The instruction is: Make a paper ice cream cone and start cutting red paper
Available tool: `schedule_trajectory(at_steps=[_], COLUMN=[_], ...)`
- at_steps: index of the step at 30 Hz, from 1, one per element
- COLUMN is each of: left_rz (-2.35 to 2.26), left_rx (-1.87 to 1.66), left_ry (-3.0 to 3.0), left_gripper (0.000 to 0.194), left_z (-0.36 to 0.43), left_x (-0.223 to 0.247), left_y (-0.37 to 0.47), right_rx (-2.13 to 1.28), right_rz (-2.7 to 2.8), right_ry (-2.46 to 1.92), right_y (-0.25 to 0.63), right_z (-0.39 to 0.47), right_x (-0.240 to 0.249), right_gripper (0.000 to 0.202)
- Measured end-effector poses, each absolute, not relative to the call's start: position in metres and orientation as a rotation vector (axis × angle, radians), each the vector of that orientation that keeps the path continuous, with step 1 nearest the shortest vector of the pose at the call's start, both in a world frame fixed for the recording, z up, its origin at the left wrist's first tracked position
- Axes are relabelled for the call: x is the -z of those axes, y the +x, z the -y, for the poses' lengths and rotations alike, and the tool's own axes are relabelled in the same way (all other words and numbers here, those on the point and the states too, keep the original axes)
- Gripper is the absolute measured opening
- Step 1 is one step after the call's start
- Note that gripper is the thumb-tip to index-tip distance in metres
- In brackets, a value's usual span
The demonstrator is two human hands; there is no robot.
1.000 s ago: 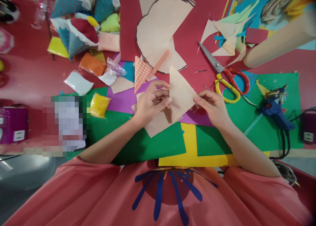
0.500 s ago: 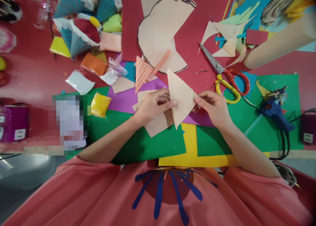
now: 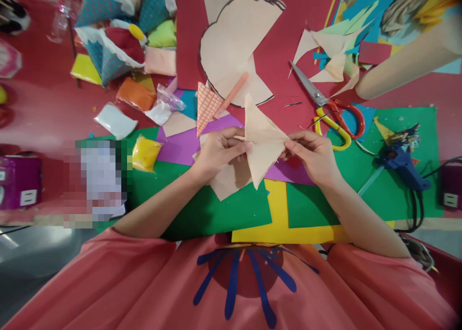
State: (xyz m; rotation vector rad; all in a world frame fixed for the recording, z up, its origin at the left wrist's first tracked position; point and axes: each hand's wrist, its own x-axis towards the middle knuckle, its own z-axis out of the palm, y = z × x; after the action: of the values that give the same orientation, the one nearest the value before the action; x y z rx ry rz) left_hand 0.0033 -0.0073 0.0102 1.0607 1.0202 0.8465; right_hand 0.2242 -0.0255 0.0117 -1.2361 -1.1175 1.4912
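Between my two hands is a beige fabric triangle [image 3: 262, 147] with zigzag-cut edges. My left hand [image 3: 220, 152] pinches its left side with thumb and fingers. At its right corner my right hand [image 3: 311, 152] grips it the same way. The triangle is held above the table. Below my left hand lies a larger beige fabric piece [image 3: 231, 182], also with a zigzag edge, partly covered by the hand. Just beyond my left hand are an orange checked triangle [image 3: 207, 104] and an orange stick-like marker [image 3: 234, 92].
Scissors [image 3: 334, 113] lie beyond my right hand, near a blue glue gun [image 3: 404, 164] with a cord. A beige shape outlined in black [image 3: 231, 46] rests on red sheet. Clay packets [image 3: 137, 93] and checked cones [image 3: 111, 51] sit at left; paper scraps [image 3: 335, 51] and a roll [image 3: 407, 58] at right.
The fabric triangle has tilted in my hands: a crease now runs across it toward my right hand, and its right-hand edges look bent. Both hands keep their hold and have barely moved.
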Motion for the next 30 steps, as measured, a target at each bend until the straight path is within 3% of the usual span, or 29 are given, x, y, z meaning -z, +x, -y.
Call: schedule_trajectory(at_steps=[10,19,30], left_rz=[-0.979,-0.903,-0.925], left_rx=[-0.859,-0.902,-0.888], left_ry=[0.942,0.963,0.977], left_gripper=[0.029,0.008,0.006], left_z=[0.008,0.009,0.01], left_x=[-0.003,-0.002,0.001], left_y=[0.002,0.0,0.004], right_rx=[-1.467,-1.219,-1.222], right_rz=[1.058,1.233,1.249], right_ry=[-1.151,-1.189,-1.242], right_y=[0.225,0.224,0.221], right_z=[0.027,0.032,0.032], right_x=[-0.008,-0.013,-0.017], right_gripper=[0.02,0.004,0.01])
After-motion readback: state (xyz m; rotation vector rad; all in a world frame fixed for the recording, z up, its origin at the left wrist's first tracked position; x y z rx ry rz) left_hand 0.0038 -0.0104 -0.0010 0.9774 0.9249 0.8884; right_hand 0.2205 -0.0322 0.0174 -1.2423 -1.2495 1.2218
